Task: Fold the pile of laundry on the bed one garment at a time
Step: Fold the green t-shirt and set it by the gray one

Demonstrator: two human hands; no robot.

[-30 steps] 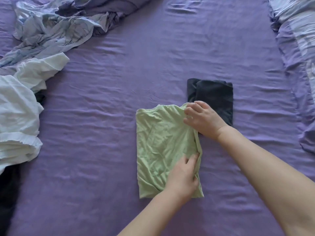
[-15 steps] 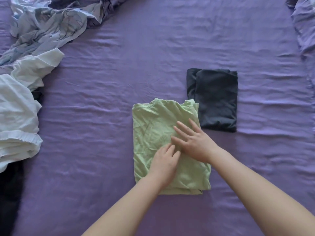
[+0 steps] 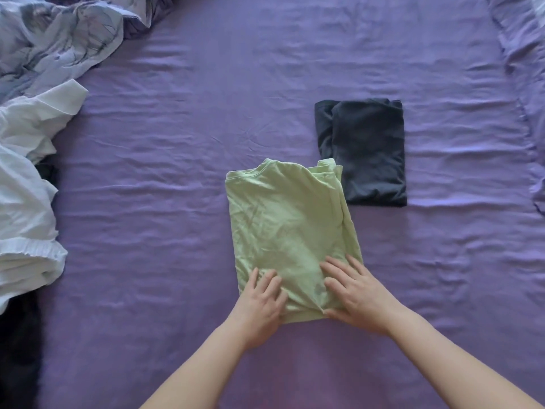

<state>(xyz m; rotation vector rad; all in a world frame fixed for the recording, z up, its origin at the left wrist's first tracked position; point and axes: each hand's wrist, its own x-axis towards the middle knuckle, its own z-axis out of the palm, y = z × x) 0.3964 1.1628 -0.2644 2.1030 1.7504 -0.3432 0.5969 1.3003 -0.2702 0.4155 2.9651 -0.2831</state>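
Your left hand (image 3: 262, 302) lies on the near left corner of the green shirt (image 3: 283, 225), fingers fairly straight on top and the thumb side at the near hem; your right hand (image 3: 354, 293) lies on the near right corner, fingers spread flat and the thumb along the near edge. Whether either thumb has slipped under the cloth to pinch it cannot be told, so read both as resting flat. The shirt sits in the middle of the purple sheet (image 3: 177, 231), folded into a long panel with its collar end away from you. If you lift this hem to fold it over, the risk is uneven lift: the right side shows a loose extra layer along its edge, and it could slide out and leave the fold crooked. The far right corner touches or slightly overlaps the folded dark garment (image 3: 368, 152), so dragging the shirt could tug that finished piece out of shape. The sheet is already rippled, and pressing hard may bunch it under the fold. The unfolded white clothes (image 3: 26, 187) and patterned bedding (image 3: 59, 39) lie well apart on the left.
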